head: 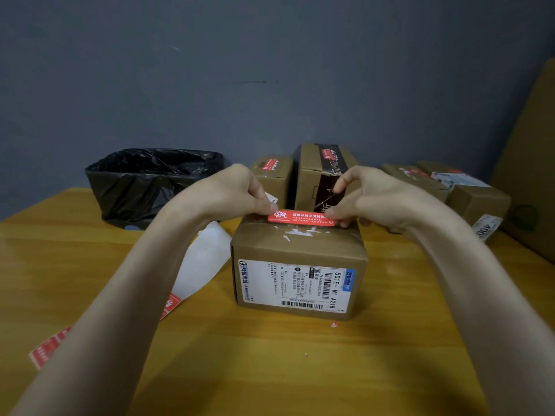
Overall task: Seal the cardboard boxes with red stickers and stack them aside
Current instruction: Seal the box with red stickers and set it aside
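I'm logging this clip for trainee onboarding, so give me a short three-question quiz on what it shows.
1. True or false: the left hand and the right hand each pinch one end of the red sticker.
2. On the box, the sticker sits at: A) the near top edge, B) the far top edge, C) the labelled front face.
3. Fill in: the black-lined bin stands to the box's ____.
Key: 1 true; 2 B; 3 left.

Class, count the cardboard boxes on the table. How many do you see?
5: the front box under the red sticker, a small box and a taller box behind it, a low box and a labelled box at the right. Others may be hidden.
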{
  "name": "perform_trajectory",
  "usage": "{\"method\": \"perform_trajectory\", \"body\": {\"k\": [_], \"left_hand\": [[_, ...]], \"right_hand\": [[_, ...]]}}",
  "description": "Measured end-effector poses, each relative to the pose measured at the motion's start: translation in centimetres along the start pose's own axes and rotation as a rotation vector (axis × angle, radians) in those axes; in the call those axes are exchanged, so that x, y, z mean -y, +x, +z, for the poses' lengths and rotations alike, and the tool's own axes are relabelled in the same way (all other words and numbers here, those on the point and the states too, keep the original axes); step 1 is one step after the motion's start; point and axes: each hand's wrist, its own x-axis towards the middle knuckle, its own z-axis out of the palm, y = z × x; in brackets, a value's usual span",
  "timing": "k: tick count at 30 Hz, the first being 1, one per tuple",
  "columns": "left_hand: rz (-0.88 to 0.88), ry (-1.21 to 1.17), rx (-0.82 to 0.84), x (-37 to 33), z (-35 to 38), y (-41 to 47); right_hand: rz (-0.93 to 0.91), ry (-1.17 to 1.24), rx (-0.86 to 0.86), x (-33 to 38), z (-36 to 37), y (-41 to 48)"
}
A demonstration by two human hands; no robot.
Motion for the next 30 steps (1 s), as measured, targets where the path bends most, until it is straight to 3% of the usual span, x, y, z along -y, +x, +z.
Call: {"method": "perform_trajectory", "body": {"k": [30], "left_hand": [[-0.006, 0.087, -0.076, 0.06, 0.74, 0.61]], "right_hand": [[-0.05, -0.114, -0.049, -0.43, 0.98, 0.92]]}}
